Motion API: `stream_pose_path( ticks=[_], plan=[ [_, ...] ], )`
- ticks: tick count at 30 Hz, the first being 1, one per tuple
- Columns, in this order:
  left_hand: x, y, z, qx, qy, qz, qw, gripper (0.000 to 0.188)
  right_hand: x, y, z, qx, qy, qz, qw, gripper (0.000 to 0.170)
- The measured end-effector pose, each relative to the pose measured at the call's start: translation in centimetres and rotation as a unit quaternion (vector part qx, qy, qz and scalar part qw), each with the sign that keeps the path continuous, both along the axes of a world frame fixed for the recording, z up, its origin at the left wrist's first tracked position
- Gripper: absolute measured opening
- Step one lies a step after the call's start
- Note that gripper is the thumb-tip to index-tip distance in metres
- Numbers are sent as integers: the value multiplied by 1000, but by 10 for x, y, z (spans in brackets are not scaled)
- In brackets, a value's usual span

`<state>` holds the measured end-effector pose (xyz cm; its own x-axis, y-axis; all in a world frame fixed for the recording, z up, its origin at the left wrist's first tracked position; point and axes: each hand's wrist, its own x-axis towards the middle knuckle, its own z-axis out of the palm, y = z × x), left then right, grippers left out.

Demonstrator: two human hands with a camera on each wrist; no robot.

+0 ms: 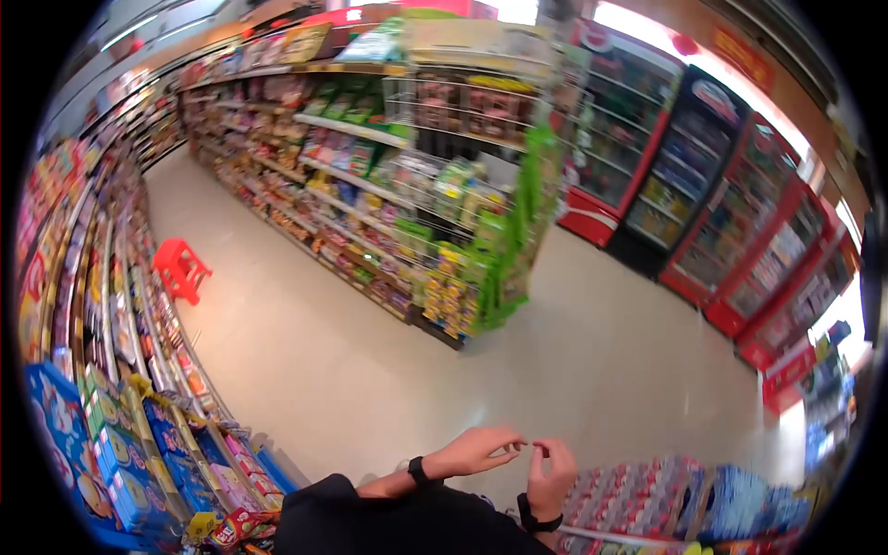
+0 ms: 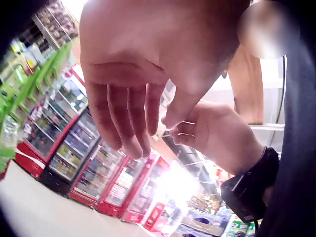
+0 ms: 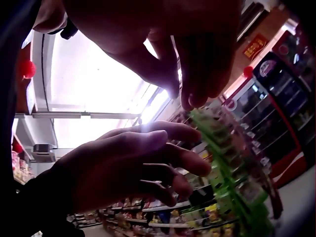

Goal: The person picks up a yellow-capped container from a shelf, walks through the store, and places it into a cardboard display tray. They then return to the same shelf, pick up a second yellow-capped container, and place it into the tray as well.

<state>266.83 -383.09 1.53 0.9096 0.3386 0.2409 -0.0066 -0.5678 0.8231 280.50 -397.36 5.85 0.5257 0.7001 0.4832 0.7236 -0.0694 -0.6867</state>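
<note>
Head: left hand (image 1: 476, 450) is hovering at 6 o'clock, right hand (image 1: 552, 474) at 5, fingers hanging loose, both gripping nothing. Nearest packs (image 1: 620, 492) are sitting in rows just beside right hand, 5 o'clock. Pale shiny floor (image 1: 370, 379) is filling the middle; red stool (image 1: 178, 259) standing at 9, shelf rack (image 1: 351, 131) running along 11, fridges (image 1: 689, 166) lining 2. Left wrist: fridges slanting at 8, floor showing at 7. Right wrist: ceiling (image 3: 89, 74) glaring at 10, fridges standing at 3.

"What's cut off?"
"The right hand (image 3: 173, 24), by its wrist view's top edge; the black clothing (image 1: 398, 518), by the head view's bottom."
"Shelf packets (image 1: 333, 150)?"
"Lettering too small to read."
</note>
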Motion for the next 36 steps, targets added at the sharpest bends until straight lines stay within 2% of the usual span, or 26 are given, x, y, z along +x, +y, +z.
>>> stream_pose_path(
  ticks=[2,6,8,10,14,17,19,21,25,28,32,36],
  plan=[
    [-44,32,-11,11,9,85,996,31,-25,51,-9,-25,6,74,997,11],
    [-141,73,-6,-72,0,255,964,30,-86,141,-15,-75,-75,267,958,11],
    [-182,88,-14,-83,-25,330,940,29,-117,179,-14,-116,-115,369,915,18],
    [-216,104,-16,-103,-3,395,913,27,-144,219,-24,-149,-146,458,864,22],
    [-272,141,-41,-156,32,493,855,27,-204,303,-43,-108,-125,578,799,20],
    [-307,187,-64,-149,30,548,823,29,-241,377,-64,-124,-140,631,753,17],
    [-325,223,-73,-156,42,570,805,29,-267,430,-67,-109,-129,653,739,19],
    [-344,271,-76,-150,62,556,815,30,-283,482,-61,-107,-132,659,732,19],
    [-383,367,-29,-103,75,554,823,33,-321,582,-55,-99,-113,643,751,15],
    [-422,426,-8,-111,38,561,820,34,-356,653,-54,-115,-150,644,741,13],
    [-485,485,-32,-123,88,600,785,32,-418,736,-55,-110,-212,684,689,13],
    [-552,547,-51,-201,59,621,755,32,-498,807,-65,-124,-231,702,663,19]
  ],
)
